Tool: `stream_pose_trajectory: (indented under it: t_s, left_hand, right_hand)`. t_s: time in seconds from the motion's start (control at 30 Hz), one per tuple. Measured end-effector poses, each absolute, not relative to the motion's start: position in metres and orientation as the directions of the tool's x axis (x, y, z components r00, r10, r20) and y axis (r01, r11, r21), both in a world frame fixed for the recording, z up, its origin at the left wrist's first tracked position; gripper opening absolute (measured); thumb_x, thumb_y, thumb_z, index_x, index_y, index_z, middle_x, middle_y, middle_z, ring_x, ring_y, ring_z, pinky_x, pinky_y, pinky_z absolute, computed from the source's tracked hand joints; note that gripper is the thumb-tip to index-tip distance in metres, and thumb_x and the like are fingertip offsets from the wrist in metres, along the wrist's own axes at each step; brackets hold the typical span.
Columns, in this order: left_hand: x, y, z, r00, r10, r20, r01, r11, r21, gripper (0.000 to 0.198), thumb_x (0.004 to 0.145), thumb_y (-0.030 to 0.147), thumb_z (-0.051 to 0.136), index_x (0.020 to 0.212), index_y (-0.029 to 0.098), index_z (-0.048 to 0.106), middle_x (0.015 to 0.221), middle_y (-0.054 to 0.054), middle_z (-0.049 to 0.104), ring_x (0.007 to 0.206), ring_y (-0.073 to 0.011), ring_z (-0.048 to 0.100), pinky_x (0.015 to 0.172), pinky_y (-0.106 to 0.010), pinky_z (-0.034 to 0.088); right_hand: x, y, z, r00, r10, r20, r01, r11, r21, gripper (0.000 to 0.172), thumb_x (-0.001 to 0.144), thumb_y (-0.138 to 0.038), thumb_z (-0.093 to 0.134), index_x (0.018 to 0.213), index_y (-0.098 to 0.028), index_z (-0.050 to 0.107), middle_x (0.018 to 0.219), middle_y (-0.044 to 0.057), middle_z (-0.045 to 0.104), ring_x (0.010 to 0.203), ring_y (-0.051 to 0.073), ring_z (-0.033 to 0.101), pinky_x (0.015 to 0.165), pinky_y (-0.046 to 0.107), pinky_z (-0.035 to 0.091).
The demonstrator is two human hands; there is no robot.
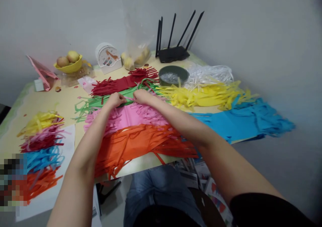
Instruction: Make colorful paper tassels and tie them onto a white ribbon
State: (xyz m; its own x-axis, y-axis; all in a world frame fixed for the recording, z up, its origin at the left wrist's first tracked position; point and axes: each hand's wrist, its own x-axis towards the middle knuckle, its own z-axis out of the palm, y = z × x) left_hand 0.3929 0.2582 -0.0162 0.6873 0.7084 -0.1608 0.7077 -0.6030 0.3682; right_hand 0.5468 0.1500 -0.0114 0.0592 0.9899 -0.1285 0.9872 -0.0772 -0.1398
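Your black sleeve point(266, 208) is closest to the camera. At far left, a column of small fringe bundles point(45, 158) in yellow, pink, dark red, blue and orange lies partly on a white sheet point(69, 143). Your left hand point(116, 100) is nearly closed, fingertips pinching a thin pink strip point(129, 99) by the far edge of the pink fringed piece point(128, 116), which lies between the green piece point(97, 102) and the orange piece point(133, 139). Just beside it, your right hand point(142, 97) pinches the same strip, fingers curled. Further right, the yellow piece point(207, 96) lies beyond the blue piece point(233, 121).
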Motion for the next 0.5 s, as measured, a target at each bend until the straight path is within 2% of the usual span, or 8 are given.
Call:
stream_pose_trajectory:
  t_s: [0.1,0.17,0.2,0.27,0.33,0.43,0.5]
  left_hand:
    - [0.395,0.258,-0.017,0.676,0.720,-0.159,0.719,-0.596,0.357,0.016,0.078,0.028,0.070,0.081,0.016,0.080,0.080,-0.008,0.077,0.077,-0.0202,0.067,0.072,-0.026,0.046]
    - [0.395,0.256,-0.017,0.673,0.723,-0.156,0.722,-0.596,0.351,0.016,0.077,0.026,0.069,0.080,0.016,0.080,0.079,-0.008,0.076,0.077,-0.0207,0.067,0.073,-0.027,0.047]
    - [0.395,0.256,-0.016,0.672,0.724,-0.155,0.723,-0.597,0.348,0.015,0.076,0.026,0.068,0.080,0.016,0.080,0.078,-0.008,0.076,0.076,-0.0208,0.067,0.073,-0.027,0.047]
    - [0.395,0.254,-0.016,0.674,0.723,-0.153,0.722,-0.600,0.344,0.015,0.076,0.025,0.067,0.079,0.016,0.079,0.076,-0.007,0.076,0.076,-0.0205,0.067,0.073,-0.027,0.047]
    - [0.394,0.253,-0.016,0.675,0.721,-0.154,0.722,-0.602,0.342,0.017,0.076,0.025,0.066,0.079,0.015,0.079,0.075,-0.007,0.075,0.075,-0.0198,0.067,0.071,-0.026,0.046]
    - [0.393,0.251,-0.016,0.677,0.719,-0.156,0.720,-0.604,0.341,0.019,0.076,0.024,0.064,0.082,0.015,0.080,0.078,-0.007,0.076,0.074,-0.0184,0.066,0.069,-0.025,0.046]
    - [0.392,0.251,-0.017,0.677,0.719,-0.156,0.720,-0.605,0.340,0.021,0.076,0.023,0.063,0.083,0.015,0.080,0.080,-0.007,0.077,0.073,-0.0180,0.065,0.069,-0.025,0.046]
  right_hand:
    - [0.546,0.148,-0.010,0.045,0.995,-0.094,0.986,-0.060,-0.156,0.044,0.092,-0.012,0.051,0.134,-0.007,0.059,0.122,0.022,0.071,0.116,0.029,0.067,0.093,0.033,0.051]
    - [0.543,0.146,-0.009,0.013,0.998,-0.064,0.985,-0.024,-0.171,0.056,0.093,-0.015,0.053,0.148,-0.015,0.047,0.128,0.017,0.069,0.119,0.027,0.066,0.094,0.032,0.051]
    - [0.541,0.146,-0.009,-0.007,0.998,-0.056,0.984,-0.003,-0.176,0.057,0.093,-0.018,0.055,0.149,-0.020,0.047,0.130,0.015,0.068,0.119,0.026,0.066,0.094,0.032,0.051]
    - [0.538,0.145,-0.010,-0.032,0.998,-0.058,0.984,0.021,-0.174,0.044,0.093,-0.024,0.056,0.137,-0.025,0.060,0.131,0.012,0.067,0.117,0.026,0.067,0.094,0.032,0.052]
    - [0.536,0.145,-0.012,-0.020,0.998,-0.060,0.987,0.010,-0.158,0.032,0.096,-0.024,0.052,0.122,-0.021,0.071,0.128,0.014,0.067,0.115,0.028,0.068,0.093,0.034,0.052]
    - [0.536,0.146,-0.014,0.027,0.998,-0.052,0.991,-0.034,-0.126,0.037,0.098,-0.016,0.042,0.120,-0.011,0.071,0.123,0.021,0.069,0.116,0.030,0.068,0.095,0.036,0.052]
    - [0.537,0.147,-0.014,0.040,0.997,-0.063,0.993,-0.047,-0.112,0.036,0.096,-0.013,0.044,0.120,-0.009,0.071,0.120,0.023,0.070,0.116,0.030,0.068,0.096,0.037,0.053]
